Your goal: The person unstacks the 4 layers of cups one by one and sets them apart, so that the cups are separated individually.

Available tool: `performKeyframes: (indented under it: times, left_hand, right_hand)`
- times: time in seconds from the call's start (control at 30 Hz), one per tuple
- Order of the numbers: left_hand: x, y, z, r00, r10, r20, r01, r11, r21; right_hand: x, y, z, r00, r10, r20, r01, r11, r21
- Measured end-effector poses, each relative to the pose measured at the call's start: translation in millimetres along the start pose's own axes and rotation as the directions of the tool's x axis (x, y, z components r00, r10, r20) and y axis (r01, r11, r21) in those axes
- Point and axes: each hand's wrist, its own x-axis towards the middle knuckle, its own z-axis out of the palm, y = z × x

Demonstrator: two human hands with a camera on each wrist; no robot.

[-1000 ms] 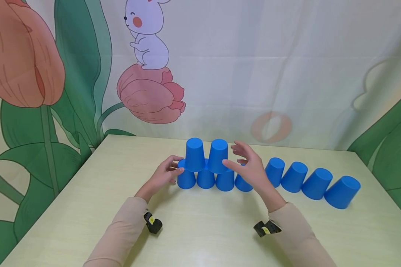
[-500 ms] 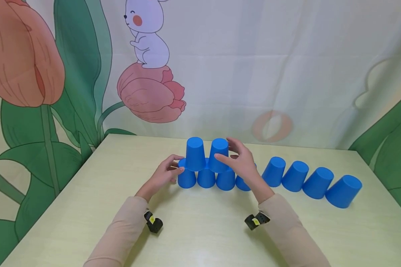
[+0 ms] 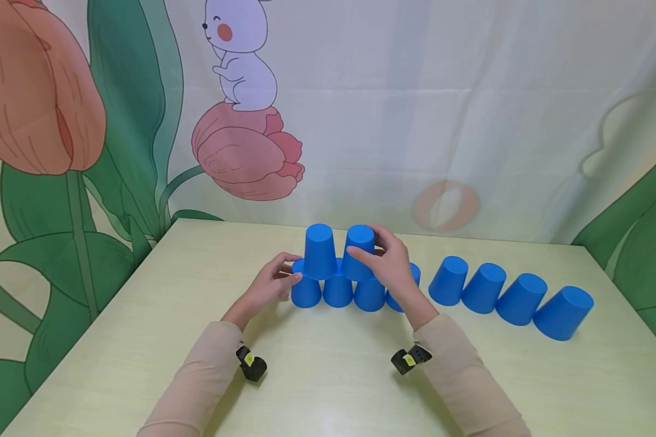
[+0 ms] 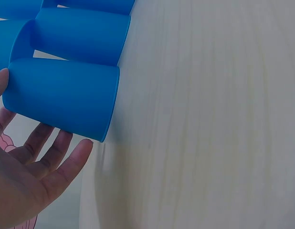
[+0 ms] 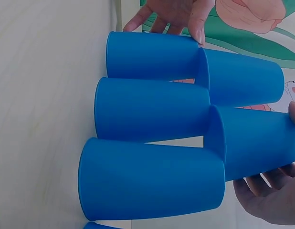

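Observation:
Blue cups stand upside down in a row, with two more on top of them. In the head view my right hand (image 3: 389, 260) holds the upper right cup (image 3: 359, 235), thumb on the near side and fingers behind. My left hand (image 3: 268, 282) rests at the outer side of the leftmost bottom cup (image 3: 306, 294). The left wrist view shows its thumb at the narrow end of that cup (image 4: 64, 98), its other fingers loosely spread along the side. The upper left cup (image 3: 319, 252) bridges the first two bottom cups. My right hand partly hides the rightmost bottom cup (image 3: 413, 273).
Several more upturned blue cups (image 3: 483, 288) stand in a slanting line to the right on the pale table (image 3: 328, 388). Behind the table hangs a curtain (image 3: 361, 121) printed with tulips and a rabbit.
My right hand has moved left from beside the upper right cup and now holds it. My left hand has stayed at the leftmost bottom cup. The cups have not visibly shifted.

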Motion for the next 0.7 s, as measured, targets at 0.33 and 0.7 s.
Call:
performKeyframes:
  times: [0.33,0.7]
  left_hand:
    - [-7.5,11.5,1.5,1.0,0.004,0.0,-0.004,1.0,0.005]
    - [-7.6,10.8,1.5,1.0,-0.01,-0.006,0.01,1.0,-0.003]
  right_hand:
    - [-7.2,-2.2,-5.0,1.0,-0.004,-0.015,0.004,1.0,0.001]
    - [-20.7,-6.9,-14.6,1.0,-0.028,0.001,0.028,1.0,-0.001]
